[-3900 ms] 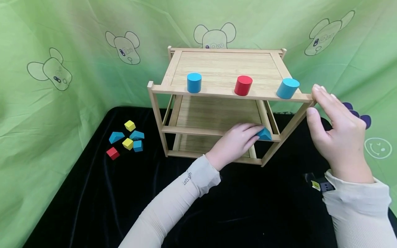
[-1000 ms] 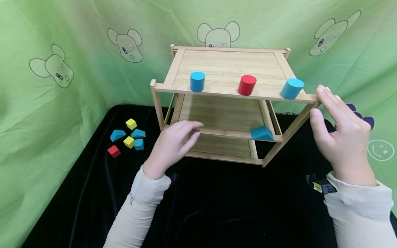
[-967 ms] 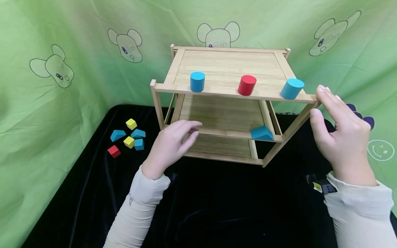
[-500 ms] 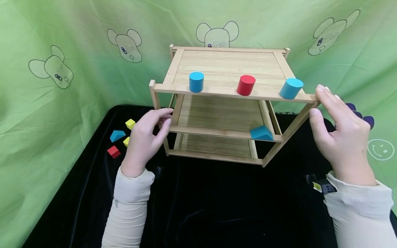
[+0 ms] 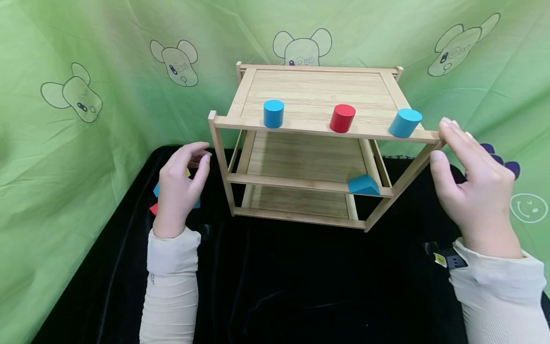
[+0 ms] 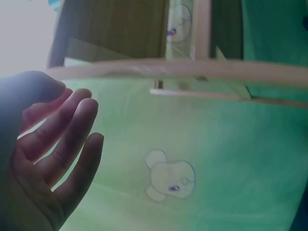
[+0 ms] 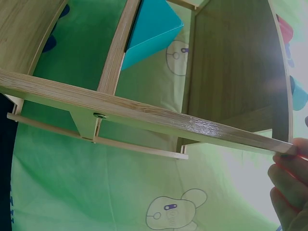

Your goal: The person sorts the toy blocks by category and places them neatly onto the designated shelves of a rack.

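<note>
Four pieces are up on the wooden three-tier rack (image 5: 405,181). Along the front edge of its top shelf (image 5: 318,86), upright and well apart: a blue cylinder (image 5: 273,114) towards the left corner, a red cylinder (image 5: 342,119) right of mid-edge, a light-blue cylinder (image 5: 405,123) near the right corner. On the middle shelf (image 5: 305,155), a blue triangular prism (image 5: 364,185) lies at the front edge, near the right corner. These four look done. Remaining: loose pieces near the back-left corner of the black cloth (image 5: 318,282), mostly screened by the left hand (image 5: 178,186). Visible around it are bits of a red block (image 5: 153,209), a yellow block (image 5: 188,173) and blue pieces (image 5: 197,203); full count and shapes cannot be read. Left fingers are loosely bent, thumb apart, nothing between them in the left wrist view. Right hand (image 5: 477,191) is at the rack's upper front-right corner, fingers nearly straight, fingertips touching the post end; probably steadying it. No piece in either hand. Judgement: work part done, top row apparently settled, middle shelf only begun, with none of the cloth pieces yet placed.
</note>
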`<state>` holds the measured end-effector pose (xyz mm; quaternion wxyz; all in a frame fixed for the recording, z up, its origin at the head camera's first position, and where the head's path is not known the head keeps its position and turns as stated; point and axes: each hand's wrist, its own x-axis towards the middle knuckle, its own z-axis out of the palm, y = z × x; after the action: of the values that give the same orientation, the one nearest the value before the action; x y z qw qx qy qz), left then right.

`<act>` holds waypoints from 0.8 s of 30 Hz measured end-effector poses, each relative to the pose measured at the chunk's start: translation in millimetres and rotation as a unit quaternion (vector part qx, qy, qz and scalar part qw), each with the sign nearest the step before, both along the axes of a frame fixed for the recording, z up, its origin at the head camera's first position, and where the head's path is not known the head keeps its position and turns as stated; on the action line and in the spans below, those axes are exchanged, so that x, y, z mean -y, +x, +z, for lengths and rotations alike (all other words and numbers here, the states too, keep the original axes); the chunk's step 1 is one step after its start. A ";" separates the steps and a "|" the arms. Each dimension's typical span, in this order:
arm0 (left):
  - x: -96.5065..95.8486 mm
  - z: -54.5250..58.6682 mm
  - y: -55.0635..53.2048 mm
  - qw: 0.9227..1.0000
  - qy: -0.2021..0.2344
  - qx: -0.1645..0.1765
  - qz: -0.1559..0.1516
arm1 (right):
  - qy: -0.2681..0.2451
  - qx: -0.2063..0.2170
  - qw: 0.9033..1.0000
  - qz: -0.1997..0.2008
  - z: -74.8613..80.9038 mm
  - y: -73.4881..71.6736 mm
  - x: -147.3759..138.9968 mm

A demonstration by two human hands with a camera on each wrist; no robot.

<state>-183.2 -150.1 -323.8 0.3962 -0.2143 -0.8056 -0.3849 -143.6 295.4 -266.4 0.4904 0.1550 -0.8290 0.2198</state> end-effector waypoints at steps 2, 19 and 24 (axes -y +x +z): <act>3.0 -4.0 -3.8 1.000 -0.001 0.010 0.012 | -0.001 0.001 1.000 0.001 -0.3 0.2 -0.2; 29.0 -45.2 -33.7 0.986 -0.016 0.141 0.088 | -0.011 -0.005 1.000 0.003 0.3 0.1 1.9; 36.0 -55.9 -37.2 0.979 -0.027 0.180 0.096 | -0.012 -0.007 1.000 0.004 0.1 -0.3 2.2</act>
<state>-220.4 -186.2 -379.7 0.2740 -0.0738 -0.8906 -0.3553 -144.0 293.3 -266.3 0.4967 0.1541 -0.8224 0.2309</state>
